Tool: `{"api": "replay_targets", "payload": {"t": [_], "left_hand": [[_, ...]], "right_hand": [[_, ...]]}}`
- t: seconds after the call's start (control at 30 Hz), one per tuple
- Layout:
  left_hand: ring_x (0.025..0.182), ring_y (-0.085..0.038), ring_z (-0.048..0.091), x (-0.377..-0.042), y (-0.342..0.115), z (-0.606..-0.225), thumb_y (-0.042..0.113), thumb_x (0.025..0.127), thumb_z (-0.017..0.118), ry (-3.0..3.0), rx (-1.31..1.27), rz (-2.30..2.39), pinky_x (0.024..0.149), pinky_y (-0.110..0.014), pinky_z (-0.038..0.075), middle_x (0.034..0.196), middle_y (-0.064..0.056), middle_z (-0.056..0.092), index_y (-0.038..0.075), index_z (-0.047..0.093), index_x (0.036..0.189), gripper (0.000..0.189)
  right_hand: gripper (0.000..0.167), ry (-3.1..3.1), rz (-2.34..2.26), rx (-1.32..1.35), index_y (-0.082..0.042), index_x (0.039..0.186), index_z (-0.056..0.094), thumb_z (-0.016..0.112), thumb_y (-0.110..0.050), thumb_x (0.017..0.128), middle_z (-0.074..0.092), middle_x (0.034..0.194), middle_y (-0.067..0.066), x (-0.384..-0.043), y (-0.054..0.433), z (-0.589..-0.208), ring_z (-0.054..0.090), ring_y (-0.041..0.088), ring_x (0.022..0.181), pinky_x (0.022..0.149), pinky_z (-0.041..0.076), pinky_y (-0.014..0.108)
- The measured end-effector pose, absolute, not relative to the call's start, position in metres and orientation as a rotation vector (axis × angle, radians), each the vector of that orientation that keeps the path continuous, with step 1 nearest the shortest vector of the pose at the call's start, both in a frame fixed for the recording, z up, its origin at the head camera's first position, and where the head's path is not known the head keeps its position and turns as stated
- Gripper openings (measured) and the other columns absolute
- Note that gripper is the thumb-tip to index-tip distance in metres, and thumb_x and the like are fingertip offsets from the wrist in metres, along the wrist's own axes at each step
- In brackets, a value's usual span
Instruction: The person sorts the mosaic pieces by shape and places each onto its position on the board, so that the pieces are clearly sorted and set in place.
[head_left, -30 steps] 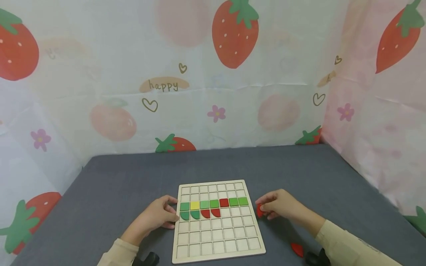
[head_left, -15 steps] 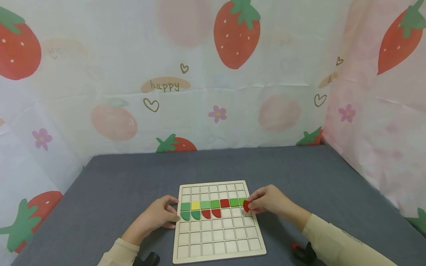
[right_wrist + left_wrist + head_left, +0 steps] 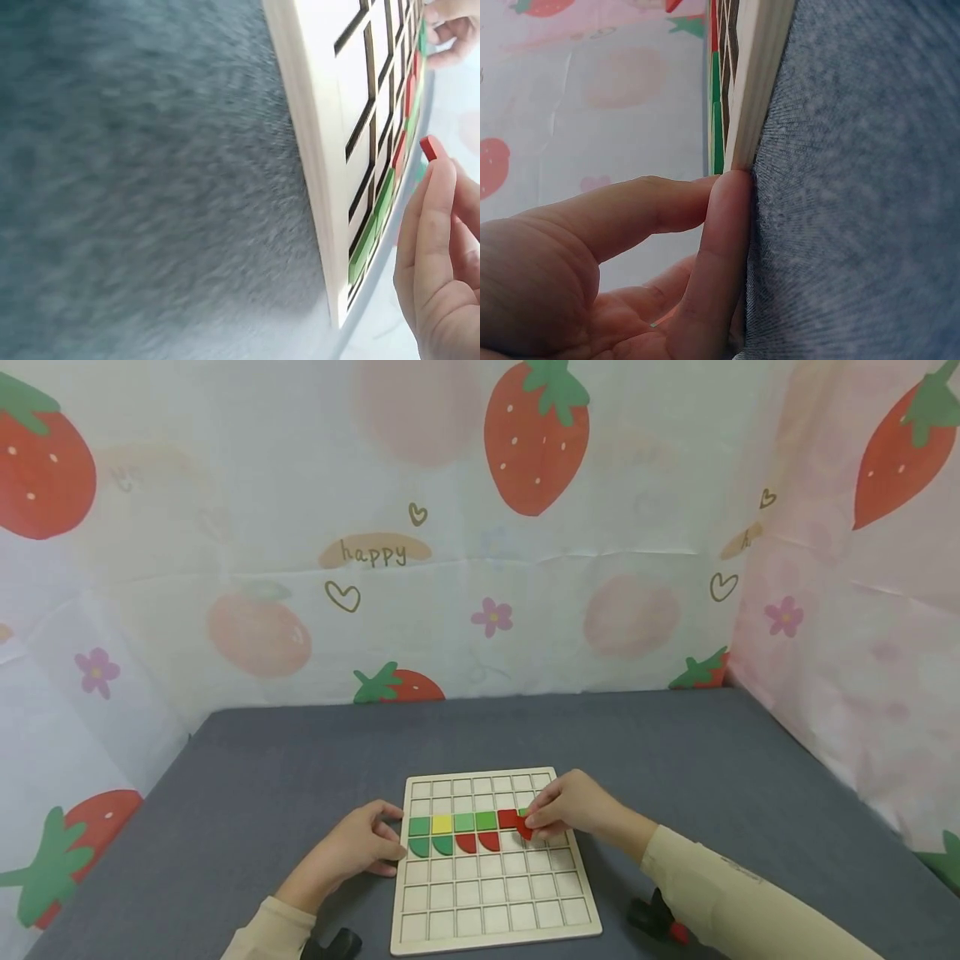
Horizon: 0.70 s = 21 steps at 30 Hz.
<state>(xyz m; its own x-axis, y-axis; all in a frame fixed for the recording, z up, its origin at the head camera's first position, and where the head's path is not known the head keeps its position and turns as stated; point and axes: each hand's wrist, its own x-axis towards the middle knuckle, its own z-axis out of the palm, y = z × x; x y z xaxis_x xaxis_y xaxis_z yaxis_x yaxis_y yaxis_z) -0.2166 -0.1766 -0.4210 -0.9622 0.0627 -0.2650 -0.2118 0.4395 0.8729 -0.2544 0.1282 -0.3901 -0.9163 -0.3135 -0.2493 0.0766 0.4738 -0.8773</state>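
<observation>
A wooden grid board (image 3: 495, 937) lies on the table, with coloured squares in one row and quarter-round pieces in the row below. My left hand (image 3: 360, 843) holds the board's left edge; in the left wrist view its thumb and a finger (image 3: 726, 225) meet at that edge. My right hand (image 3: 581, 810) pinches a red piece with a curved edge (image 3: 524, 829) over the right part of the board, below the red square (image 3: 507, 818). The right wrist view shows this red piece (image 3: 430, 148) sticking out past the fingertips, raised off the board.
Another red piece (image 3: 678, 932) lies on the grey cloth, partly hidden by the black wrist camera (image 3: 651, 917) and right sleeve. Green quarter-round pieces (image 3: 442, 845) and red ones (image 3: 489, 841) fill the row's left part. A strawberry-print curtain (image 3: 480, 560) rises behind the table.
My right hand has carried the red piece leftward, from beside the board to over its grid. The left hand keeps its place at the left edge.
</observation>
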Motion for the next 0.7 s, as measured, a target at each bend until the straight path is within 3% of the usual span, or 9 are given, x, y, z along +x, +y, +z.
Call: {"api": "replay_targets", "payload": {"t": [0.7], "left_hand": [[0.068,-0.021,0.062,-0.216,-0.176,-0.421,-0.007,0.08,0.072,2.445,-0.144,1.535,0.059,-0.035,0.061,0.087,-0.014,0.058,-0.005,0.051,0.131,0.054]], "right_hand": [[0.003,2.551,-1.166,-0.333,0.0,0.077,0.077,0.08,0.001,0.078,0.074,0.076,0.005,-0.257,0.102,-0.396,0.067,0.012,0.058,0.061,0.061,0.028]]}}
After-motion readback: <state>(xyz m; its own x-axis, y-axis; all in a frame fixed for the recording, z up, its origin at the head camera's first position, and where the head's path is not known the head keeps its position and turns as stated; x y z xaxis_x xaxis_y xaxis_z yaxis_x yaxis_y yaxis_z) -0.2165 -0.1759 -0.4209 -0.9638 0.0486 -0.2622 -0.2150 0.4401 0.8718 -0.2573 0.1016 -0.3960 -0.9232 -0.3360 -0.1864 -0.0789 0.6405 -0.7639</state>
